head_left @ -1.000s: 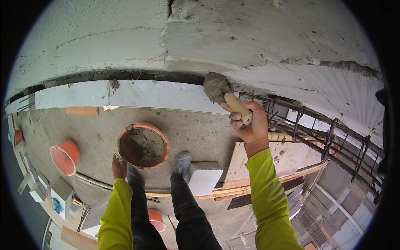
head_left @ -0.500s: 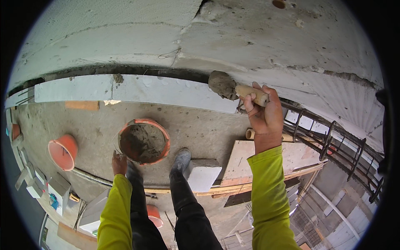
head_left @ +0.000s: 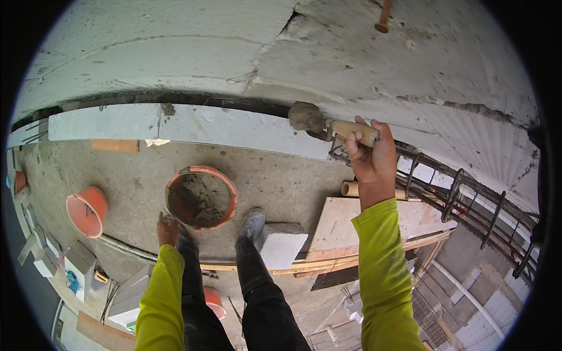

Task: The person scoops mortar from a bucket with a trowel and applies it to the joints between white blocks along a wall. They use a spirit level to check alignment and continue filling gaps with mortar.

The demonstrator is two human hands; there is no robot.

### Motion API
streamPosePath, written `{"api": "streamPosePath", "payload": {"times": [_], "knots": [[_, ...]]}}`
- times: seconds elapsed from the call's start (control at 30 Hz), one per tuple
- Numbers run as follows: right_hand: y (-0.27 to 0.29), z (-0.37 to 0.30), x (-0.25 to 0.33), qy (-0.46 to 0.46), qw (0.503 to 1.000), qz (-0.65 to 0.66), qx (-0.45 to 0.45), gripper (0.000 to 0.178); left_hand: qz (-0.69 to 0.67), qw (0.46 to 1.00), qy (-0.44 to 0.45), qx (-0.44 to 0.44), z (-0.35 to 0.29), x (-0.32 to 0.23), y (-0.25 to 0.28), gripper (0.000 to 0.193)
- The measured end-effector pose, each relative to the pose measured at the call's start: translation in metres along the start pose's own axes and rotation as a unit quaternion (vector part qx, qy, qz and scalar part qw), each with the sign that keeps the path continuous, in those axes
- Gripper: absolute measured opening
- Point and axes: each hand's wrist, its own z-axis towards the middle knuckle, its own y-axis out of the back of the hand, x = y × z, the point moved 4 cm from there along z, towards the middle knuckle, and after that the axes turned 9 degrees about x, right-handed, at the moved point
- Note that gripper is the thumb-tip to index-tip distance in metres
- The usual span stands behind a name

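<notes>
My right hand point(head_left: 373, 155) is closed round the wooden handle of a trowel point(head_left: 355, 133). A lump of wet grey mortar point(head_left: 308, 119) covers the blade, which lies over the right end of a row of white blocks point(head_left: 234, 127), close against the wall. An orange bucket point(head_left: 233, 199) holding grey mortar point(head_left: 202, 199) stands in front of my boots. Beside its left rim my left hand point(head_left: 167, 230) hangs low with the fingers curled, near the bucket's thin wire handle. Whether the fingers grip that handle is hidden.
A steel rebar cage point(head_left: 451, 193) runs along the right. A rusty nail point(head_left: 383, 20) sticks out of the wall point(head_left: 328, 52). On the left stands another orange bucket point(head_left: 88, 212). Near my boots are a white block point(head_left: 282, 245) and a plywood board point(head_left: 363, 228).
The view has tilted slightly, bringing more of the nail into sight. The trowel stays at the block's end, with my right hand shifted slightly right against the blocks. My left hand looks unchanged.
</notes>
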Motion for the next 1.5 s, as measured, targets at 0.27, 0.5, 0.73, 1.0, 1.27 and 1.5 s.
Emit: {"api": "streamPosePath", "payload": {"times": [0.27,0.5,0.73,1.0,1.27,1.5], "knots": [[-0.005,-0.008,-0.003,0.034,0.999,0.013,0.032,0.031,0.025,1.000,-0.006,-0.001,-0.001,0.012,0.002,0.073],[-0.008,-0.014,-0.008,0.033,0.998,-0.017,0.053,0.044,0.028,1.000,0.001,0.005,-0.001,0.012,-0.001,0.075],[0.071,-0.120,-0.056,-0.035,0.978,-0.133,0.158,0.067,-0.172,0.984,-0.032,0.027,0.024,0.011,-0.019,0.055],[0.082,-0.145,-0.190,0.029,0.646,-0.675,0.355,0.053,-0.420,0.902,0.020,0.097,0.015,-0.019,-0.025,0.006],[0.090,-0.040,-0.334,0.007,0.403,-0.816,0.414,0.057,-0.290,0.946,-0.113,0.093,-0.008,-0.054,-0.032,0.010],[0.096,-0.058,-0.390,-0.255,0.614,-0.605,0.438,0.068,-0.228,0.953,-0.165,0.112,-0.014,-0.079,-0.024,0.018]]}}
